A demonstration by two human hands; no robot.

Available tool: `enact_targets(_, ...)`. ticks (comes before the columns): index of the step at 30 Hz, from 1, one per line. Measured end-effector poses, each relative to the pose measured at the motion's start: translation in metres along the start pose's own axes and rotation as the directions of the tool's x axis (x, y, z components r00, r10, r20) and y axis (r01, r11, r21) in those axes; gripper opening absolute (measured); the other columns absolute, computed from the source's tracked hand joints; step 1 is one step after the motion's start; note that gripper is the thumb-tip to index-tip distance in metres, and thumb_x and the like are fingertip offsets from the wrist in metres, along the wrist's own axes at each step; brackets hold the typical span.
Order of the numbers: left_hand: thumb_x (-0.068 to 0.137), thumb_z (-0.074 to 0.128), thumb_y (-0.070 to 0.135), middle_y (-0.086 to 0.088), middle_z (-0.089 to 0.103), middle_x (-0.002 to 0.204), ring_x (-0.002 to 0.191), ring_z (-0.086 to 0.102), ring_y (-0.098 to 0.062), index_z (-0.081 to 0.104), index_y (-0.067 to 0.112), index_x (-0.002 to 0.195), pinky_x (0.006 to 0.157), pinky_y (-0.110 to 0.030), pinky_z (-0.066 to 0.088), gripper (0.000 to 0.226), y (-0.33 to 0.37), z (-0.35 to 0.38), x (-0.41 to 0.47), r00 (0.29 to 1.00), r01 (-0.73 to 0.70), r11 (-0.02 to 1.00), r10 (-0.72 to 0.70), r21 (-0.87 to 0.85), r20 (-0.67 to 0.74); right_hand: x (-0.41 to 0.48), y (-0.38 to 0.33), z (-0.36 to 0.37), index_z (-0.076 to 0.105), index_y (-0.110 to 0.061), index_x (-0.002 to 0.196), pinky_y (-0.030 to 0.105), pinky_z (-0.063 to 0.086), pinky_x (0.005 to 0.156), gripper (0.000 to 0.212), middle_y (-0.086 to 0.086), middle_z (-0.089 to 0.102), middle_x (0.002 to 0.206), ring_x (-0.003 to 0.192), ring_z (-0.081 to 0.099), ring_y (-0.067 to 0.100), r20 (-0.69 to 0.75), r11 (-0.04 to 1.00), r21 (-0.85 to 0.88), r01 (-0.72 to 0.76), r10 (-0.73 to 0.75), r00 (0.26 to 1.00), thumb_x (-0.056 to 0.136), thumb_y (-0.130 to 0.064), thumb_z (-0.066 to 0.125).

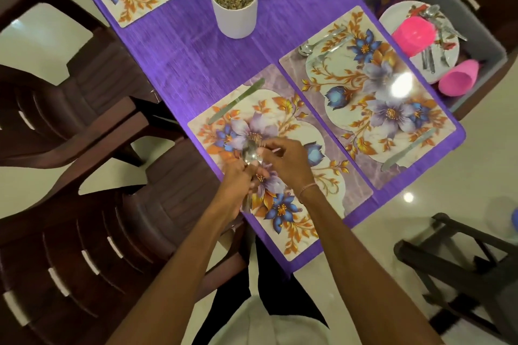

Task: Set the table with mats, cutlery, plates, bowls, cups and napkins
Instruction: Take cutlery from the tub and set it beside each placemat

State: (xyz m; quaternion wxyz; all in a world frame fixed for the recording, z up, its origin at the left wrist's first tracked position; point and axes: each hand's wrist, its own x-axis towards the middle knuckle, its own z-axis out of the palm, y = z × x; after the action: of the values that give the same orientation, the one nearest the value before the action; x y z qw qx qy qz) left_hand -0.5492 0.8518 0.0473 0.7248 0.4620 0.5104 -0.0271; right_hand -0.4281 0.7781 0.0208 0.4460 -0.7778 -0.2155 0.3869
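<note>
I am watching both hands meeting over the near mat: the left hand is curling round the handle of a spoon, bowl up, while the right hand is pinching near its neck. The knife is lying at the mat's far end. I am worrying about the handover: if both grips are easing at once this close to the table edge, the spoon could be sliding off toward the chair
</note>
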Motion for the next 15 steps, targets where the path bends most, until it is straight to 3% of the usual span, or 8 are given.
enact_targets(2, 0.111, 0.043, 0.018, 0.008, 0.065, 0.054, 0.044, 0.038, -0.011, 0.066, 0.001, 0.092, 0.038, -0.019, 0.033, 0.034, -0.009, 0.013, -0.011, 1.000, -0.006, 0.992, 0.002, 0.127, 0.030, -0.025, 0.012, -0.018, 0.077, -0.013, 0.090, 0.021, 0.057, 0.069, 0.007, -0.012, 0.073, 0.080, 0.072, 0.067, -0.004, -0.084, 0.999, 0.016, -0.045, 0.046, 0.995, 0.088, -0.007, 0.077)
enact_targets(4, 0.110, 0.046, 0.021, 0.006, 0.070, 0.059, 0.041, 0.044, -0.010, 0.062, 0.004, 0.092, 0.039, -0.021, 0.036, 0.030, -0.024, 0.022, -0.018, 0.999, -0.019, 0.979, 0.011, 0.203, 0.040, -0.047, 0.023, -0.035, 0.078, -0.009, 0.093, 0.026, 0.060, 0.064, 0.007, -0.002, 0.075, 0.079, 0.067, 0.069, 0.004, -0.198, 0.990, 0.079, -0.119, 0.132, 0.971, 0.088, -0.004, 0.077)
enact_targets(6, 0.110, 0.048, 0.017, 0.003, 0.072, 0.062, 0.039, 0.045, -0.005, 0.062, 0.004, 0.089, 0.041, -0.021, 0.036, 0.028, -0.039, 0.030, -0.028, 0.997, -0.026, 0.980, 0.011, 0.199, 0.079, -0.067, 0.040, -0.053, 0.076, -0.006, 0.091, 0.032, 0.061, 0.061, 0.006, 0.014, 0.074, 0.079, 0.060, 0.070, 0.016, -0.281, 0.967, 0.195, -0.166, 0.217, 0.935, 0.088, -0.001, 0.077)
enact_targets(8, 0.108, 0.048, 0.009, 0.006, 0.069, 0.058, 0.040, 0.049, 0.000, 0.060, 0.006, 0.081, 0.041, -0.017, 0.036, 0.031, -0.054, 0.039, -0.041, 0.996, -0.032, 0.985, 0.017, 0.167, 0.088, -0.083, 0.059, -0.070, 0.073, -0.009, 0.087, 0.036, 0.062, 0.062, 0.011, 0.020, 0.073, 0.079, 0.058, 0.070, 0.020, -0.358, 0.951, 0.242, -0.191, 0.270, 0.894, 0.088, 0.002, 0.075)
enact_targets(11, 0.103, 0.060, 0.007, 0.003, 0.072, 0.069, 0.052, 0.057, -0.001, 0.070, 0.011, 0.088, 0.047, -0.013, 0.040, 0.018, -0.088, 0.045, -0.046, 1.000, 0.005, 0.986, -0.009, 0.168, 0.024, -0.099, 0.081, -0.085, 0.073, 0.000, 0.096, 0.041, 0.065, 0.068, 0.009, 0.022, 0.074, 0.082, 0.065, 0.073, 0.026, -0.394, 0.946, 0.231, -0.227, 0.304, 0.867, 0.088, 0.002, 0.075)
enact_targets(13, 0.093, 0.074, 0.020, 0.004, 0.076, 0.077, 0.066, 0.060, -0.010, 0.077, 0.016, 0.088, 0.058, -0.026, 0.048, 0.007, -0.112, 0.047, -0.044, 0.998, 0.054, 0.977, -0.047, 0.206, -0.042, -0.105, 0.092, -0.087, 0.074, 0.000, 0.097, 0.042, 0.065, 0.070, 0.009, 0.019, 0.075, 0.082, 0.068, 0.073, 0.024, -0.383, 0.950, 0.187, -0.251, 0.306, 0.872, 0.088, 0.002, 0.076)
enact_targets(15, 0.080, 0.086, 0.032, 0.011, 0.064, 0.069, 0.070, 0.052, -0.017, 0.072, 0.012, 0.074, 0.064, -0.032, 0.046, 0.025, -0.127, 0.055, -0.046, 0.985, 0.115, 0.958, -0.076, 0.263, -0.153, -0.106, 0.098, -0.085, 0.077, -0.009, 0.092, 0.042, 0.065, 0.073, 0.011, 0.011, 0.076, 0.084, 0.071, 0.074, 0.018, -0.398, 0.962, 0.113, -0.250, 0.274, 0.876, 0.087, 0.000, 0.077)
